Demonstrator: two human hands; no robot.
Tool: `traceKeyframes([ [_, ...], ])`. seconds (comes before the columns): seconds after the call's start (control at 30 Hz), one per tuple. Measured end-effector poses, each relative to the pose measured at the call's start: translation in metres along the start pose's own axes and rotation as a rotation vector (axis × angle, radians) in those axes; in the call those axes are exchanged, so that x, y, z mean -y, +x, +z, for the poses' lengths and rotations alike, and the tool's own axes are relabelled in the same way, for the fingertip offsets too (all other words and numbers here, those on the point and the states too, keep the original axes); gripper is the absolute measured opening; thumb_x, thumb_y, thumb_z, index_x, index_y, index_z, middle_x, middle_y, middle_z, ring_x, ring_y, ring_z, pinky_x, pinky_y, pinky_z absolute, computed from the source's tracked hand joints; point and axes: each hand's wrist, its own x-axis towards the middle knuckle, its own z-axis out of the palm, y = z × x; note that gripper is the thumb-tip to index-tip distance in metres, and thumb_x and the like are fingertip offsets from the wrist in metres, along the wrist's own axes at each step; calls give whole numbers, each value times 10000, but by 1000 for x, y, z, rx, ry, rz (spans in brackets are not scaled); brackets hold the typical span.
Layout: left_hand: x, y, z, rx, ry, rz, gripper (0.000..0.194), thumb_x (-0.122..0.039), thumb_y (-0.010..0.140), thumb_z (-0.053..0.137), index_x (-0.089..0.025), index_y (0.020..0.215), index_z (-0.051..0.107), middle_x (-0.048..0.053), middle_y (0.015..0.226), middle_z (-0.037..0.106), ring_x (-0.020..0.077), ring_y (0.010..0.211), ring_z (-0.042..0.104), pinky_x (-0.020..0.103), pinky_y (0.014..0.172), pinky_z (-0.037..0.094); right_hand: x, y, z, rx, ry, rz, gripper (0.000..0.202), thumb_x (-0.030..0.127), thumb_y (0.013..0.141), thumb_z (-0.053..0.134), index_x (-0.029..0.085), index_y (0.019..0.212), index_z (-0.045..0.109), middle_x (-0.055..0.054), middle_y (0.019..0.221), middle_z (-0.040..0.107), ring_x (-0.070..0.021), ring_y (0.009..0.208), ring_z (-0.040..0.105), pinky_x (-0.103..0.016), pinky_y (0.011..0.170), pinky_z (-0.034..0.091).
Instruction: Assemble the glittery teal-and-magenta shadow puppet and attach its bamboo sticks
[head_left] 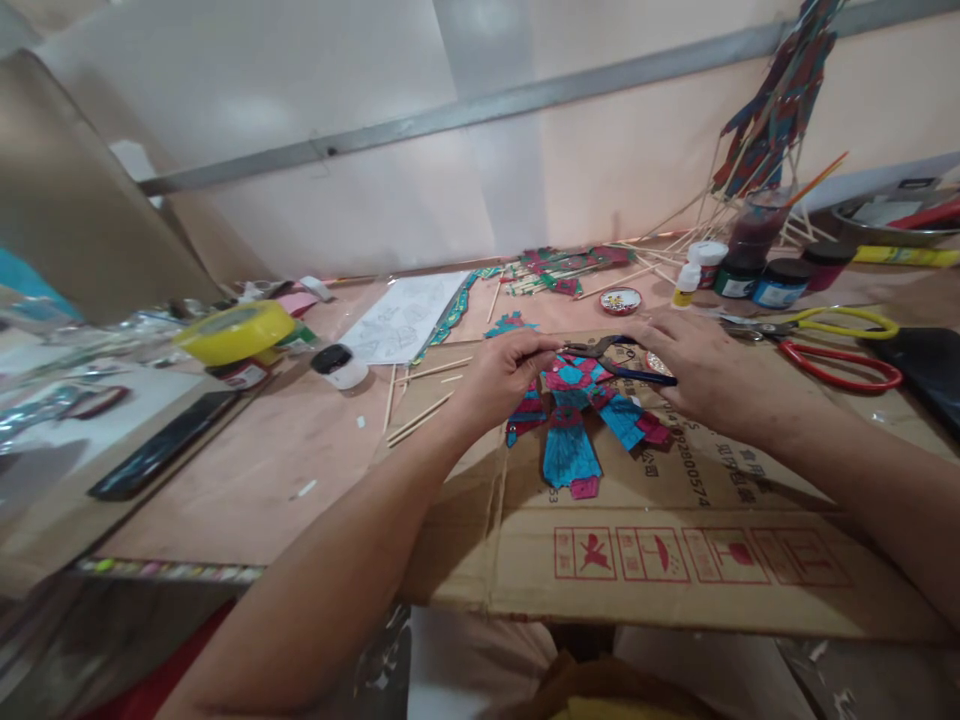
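A flat painted figure [571, 445] in blue and magenta lies on the cardboard sheet [517, 570], its pieces fanned toward me. Over its upper part, my right hand [694, 365] is closed around dark-handled pliers [611, 360], whose jaws point left. The jaws reach the fingertips of my left hand [517, 365], which are pinched together just above the figure's upper left. Whatever small thing sits between those fingertips and the jaws is too small to make out. A blue painted piece [511, 323] shows just behind my left hand.
Right of my right hand lie scissors [840, 345] with yellow and red handles. Paint jars [784, 283] and a small glue bottle [685, 285] stand behind. Thin sticks [420, 418], a black-lidded jar [340, 366], yellow tape [236, 330] and a printed sheet [401, 318] are left.
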Motion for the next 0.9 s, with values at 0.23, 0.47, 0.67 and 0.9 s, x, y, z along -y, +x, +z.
traceKeyframes([
  [0.23,1,1,0,6,-7,-7,160,-182,891,549,-185,869,708,39,892,715,159,868,645,288,795,510,-7,2,-3,80,26,-21,504,208,858,529,136,1354,476,-169,1252,580,-329,1219,492,-477,985,419],
  [0.47,0,1,-2,30,1,-4,163,-186,889,549,-193,869,711,34,876,721,153,839,646,287,798,512,-2,2,-9,88,8,-2,586,100,757,564,118,1339,497,-174,1242,588,-338,1247,473,-480,1010,416],
  [0.67,0,1,-3,29,24,-7,160,-190,883,558,-194,906,716,33,892,724,155,839,650,286,795,511,-6,3,-7,99,11,-27,538,114,788,527,135,1325,512,-156,1202,614,-321,1165,528,-457,954,446],
  [0.9,0,2,-3,44,27,-5,164,-178,884,559,-186,912,720,38,894,726,154,843,651,282,805,507,-5,3,-9,108,-21,-26,508,108,780,505,139,1286,535,-153,1191,614,-316,1137,537,-439,916,457],
])
